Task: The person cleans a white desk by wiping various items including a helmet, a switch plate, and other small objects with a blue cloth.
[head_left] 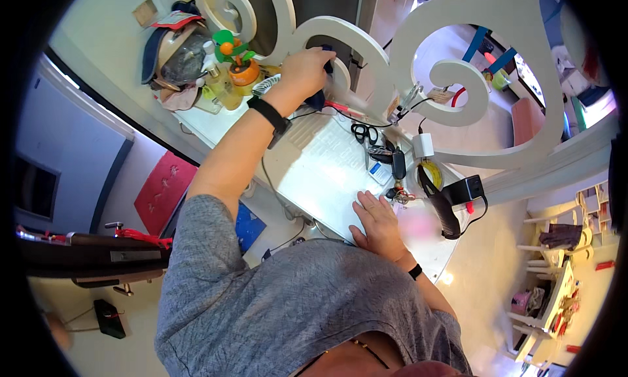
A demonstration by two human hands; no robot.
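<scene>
My left hand (305, 73) reaches far over the white tabletop (314, 175) towards the scroll panel, its wrist in a black band. A dark blue thing (315, 100) shows below and beyond the fingers; whether they grip it is hidden. Palm down, my right hand (377, 226) rests on the table near its front edge, holding nothing. Beyond its fingertips lie a bunch of keys (398, 165), a small blue-and-white packet (379, 173) and black-handled scissors (365, 135). A black comb (447, 215) lies to its right, past a blurred pink patch.
A white scroll-cut panel (402, 38) borders the table's far side. At the back left stand an orange flowerpot toy (244, 72), a bottle (226, 93) and a clear-fronted visor (182, 58). A white charger (423, 145), a black adapter (466, 189) and cables sit at the right.
</scene>
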